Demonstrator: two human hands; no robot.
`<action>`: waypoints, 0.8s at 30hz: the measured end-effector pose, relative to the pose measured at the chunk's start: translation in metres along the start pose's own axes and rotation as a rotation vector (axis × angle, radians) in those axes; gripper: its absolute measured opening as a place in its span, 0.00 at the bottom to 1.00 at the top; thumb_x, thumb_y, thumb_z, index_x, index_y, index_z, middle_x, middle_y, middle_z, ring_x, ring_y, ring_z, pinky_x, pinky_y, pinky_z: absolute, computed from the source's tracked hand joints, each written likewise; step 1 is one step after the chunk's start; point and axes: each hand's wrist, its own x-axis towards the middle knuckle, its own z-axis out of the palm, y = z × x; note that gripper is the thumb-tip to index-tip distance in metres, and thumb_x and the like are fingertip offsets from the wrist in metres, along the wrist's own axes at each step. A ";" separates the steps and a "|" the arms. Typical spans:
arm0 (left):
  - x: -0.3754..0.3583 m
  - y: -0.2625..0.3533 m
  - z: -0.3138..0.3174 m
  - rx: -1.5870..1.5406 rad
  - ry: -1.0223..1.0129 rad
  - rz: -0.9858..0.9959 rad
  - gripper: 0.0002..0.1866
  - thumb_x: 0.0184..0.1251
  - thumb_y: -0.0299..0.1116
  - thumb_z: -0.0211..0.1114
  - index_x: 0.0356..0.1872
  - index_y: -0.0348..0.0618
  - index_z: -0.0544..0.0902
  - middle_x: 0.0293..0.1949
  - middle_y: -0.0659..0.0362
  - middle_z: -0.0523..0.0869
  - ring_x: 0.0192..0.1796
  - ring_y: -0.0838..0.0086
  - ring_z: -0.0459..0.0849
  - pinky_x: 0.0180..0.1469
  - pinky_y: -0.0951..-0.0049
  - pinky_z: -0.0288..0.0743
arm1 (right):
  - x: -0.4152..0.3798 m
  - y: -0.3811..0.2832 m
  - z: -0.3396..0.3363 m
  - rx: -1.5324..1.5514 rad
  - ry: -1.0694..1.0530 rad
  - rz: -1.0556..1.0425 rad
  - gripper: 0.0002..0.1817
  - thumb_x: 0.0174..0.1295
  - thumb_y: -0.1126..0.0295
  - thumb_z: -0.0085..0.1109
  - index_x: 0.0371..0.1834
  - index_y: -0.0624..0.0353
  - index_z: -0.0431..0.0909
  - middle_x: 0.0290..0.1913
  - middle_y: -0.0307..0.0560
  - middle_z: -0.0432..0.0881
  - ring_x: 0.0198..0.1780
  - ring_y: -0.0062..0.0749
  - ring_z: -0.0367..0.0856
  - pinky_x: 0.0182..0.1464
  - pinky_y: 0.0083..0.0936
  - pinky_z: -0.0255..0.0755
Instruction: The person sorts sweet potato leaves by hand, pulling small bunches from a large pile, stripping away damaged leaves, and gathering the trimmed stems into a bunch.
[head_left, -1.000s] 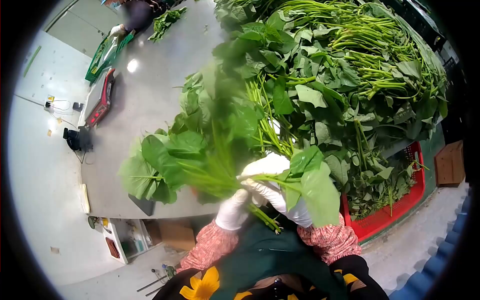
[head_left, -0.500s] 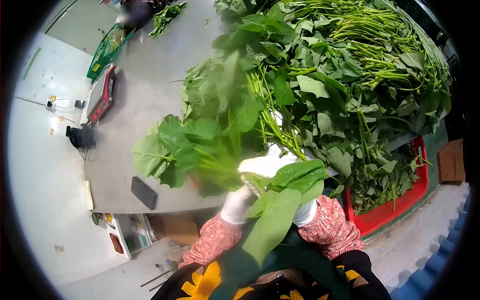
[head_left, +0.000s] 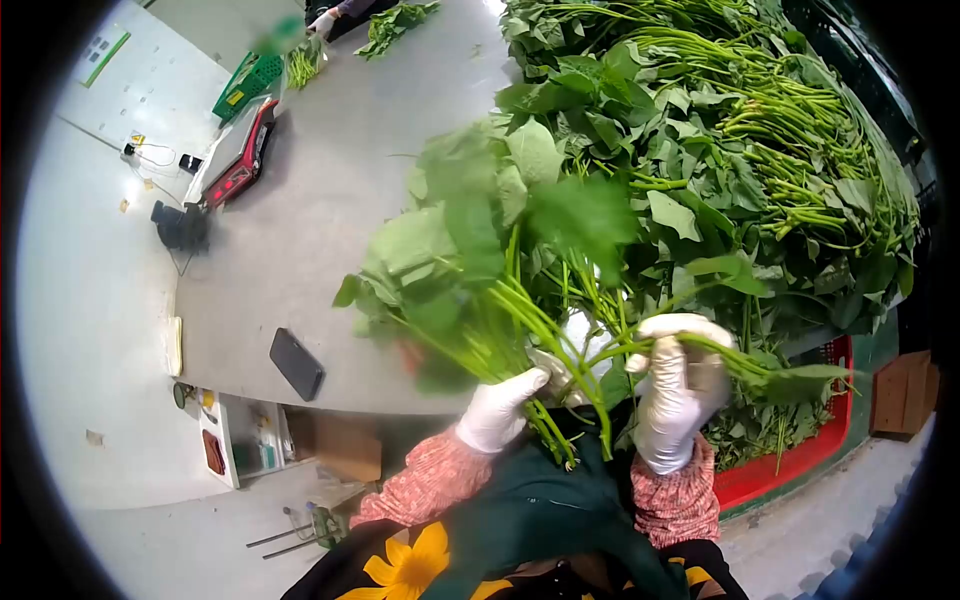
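My left hand point(head_left: 500, 408), in a white glove, is closed round the stems of a leafy green bunch point(head_left: 515, 300). Cut stem ends stick out below it, and the leaves fan out above, blurred. My right hand point(head_left: 680, 390), gloved too, pinches a leafy stem point(head_left: 750, 365) to the right of the bunch. Behind both hands a large heap of leafy greens point(head_left: 660, 130) covers the right part of the metal table point(head_left: 350, 130). Something white shows between the stems.
A red basket point(head_left: 765, 485) with loose leaves stands at the lower right. On the left are a dark phone point(head_left: 296, 363), a red scale point(head_left: 240, 155) and a green crate point(head_left: 247, 88). At the far end, another person's gloved hand point(head_left: 322, 25) is beside a small bunch point(head_left: 302, 66).
My hands have moved apart, the right one outward with a stem. The large leaf that hung in front of them has left that spot. The view has shifted slightly.
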 end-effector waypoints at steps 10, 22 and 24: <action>0.008 -0.004 0.001 0.040 -0.182 0.024 0.25 0.65 0.37 0.70 0.57 0.31 0.75 0.48 0.44 0.85 0.34 0.71 0.84 0.38 0.76 0.78 | -0.003 -0.007 -0.012 -0.236 0.132 0.075 0.08 0.70 0.70 0.57 0.47 0.62 0.73 0.38 0.45 0.81 0.29 0.20 0.77 0.27 0.15 0.72; 0.005 0.020 -0.013 -0.081 -0.074 0.001 0.12 0.67 0.26 0.64 0.49 0.35 0.80 0.33 0.54 0.84 0.31 0.74 0.83 0.31 0.78 0.77 | 0.005 -0.102 -0.184 -1.754 0.504 -0.147 0.12 0.70 0.69 0.58 0.51 0.63 0.81 0.44 0.47 0.85 0.40 0.24 0.82 0.44 0.22 0.76; 0.007 0.022 -0.011 0.010 -0.011 -0.013 0.10 0.68 0.27 0.63 0.48 0.36 0.78 0.28 0.53 0.82 0.25 0.71 0.79 0.31 0.70 0.75 | -0.007 -0.104 -0.158 -1.584 0.652 -0.082 0.12 0.69 0.70 0.57 0.52 0.64 0.81 0.46 0.48 0.85 0.42 0.26 0.83 0.46 0.22 0.76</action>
